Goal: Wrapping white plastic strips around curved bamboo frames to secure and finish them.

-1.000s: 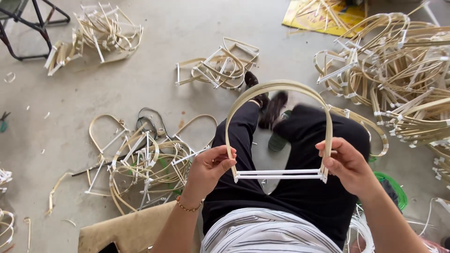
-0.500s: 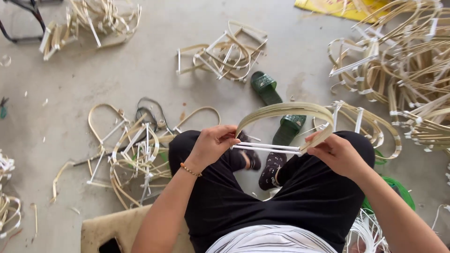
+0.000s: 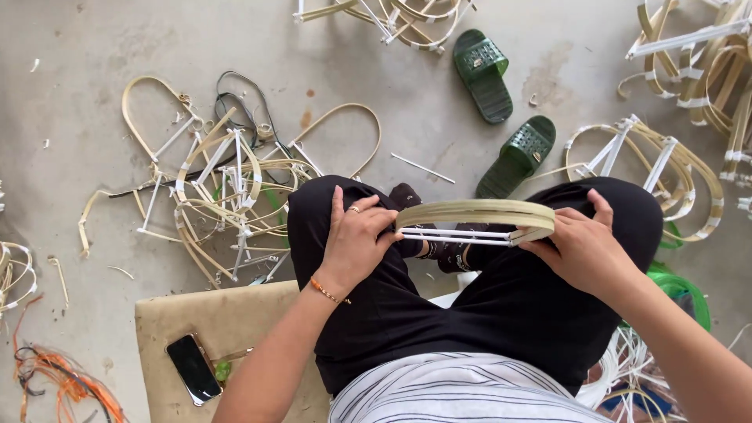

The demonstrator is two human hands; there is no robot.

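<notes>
A bent bamboo arch frame (image 3: 478, 213) with white crossbars lies flat across my lap, seen edge-on. My left hand (image 3: 356, 239) grips its left end, with a ring on one finger and an orange bracelet on the wrist. My right hand (image 3: 583, 247) holds the right end, fingers wrapped under the strip. I sit in black trousers (image 3: 470, 305) and a striped shirt above the concrete floor.
Two green slippers (image 3: 501, 102) lie ahead on the floor. A pile of similar bamboo frames (image 3: 227, 188) sits to the left, more frames (image 3: 666, 157) to the right and top. A phone (image 3: 193, 368) rests on a tan cushion (image 3: 235, 321). Orange cords (image 3: 55, 376) lie bottom left.
The arch frame stood upright a second ago; it has been tipped forward and now lies flat across my thighs. The view has tilted down, and both hands have kept their hold.
</notes>
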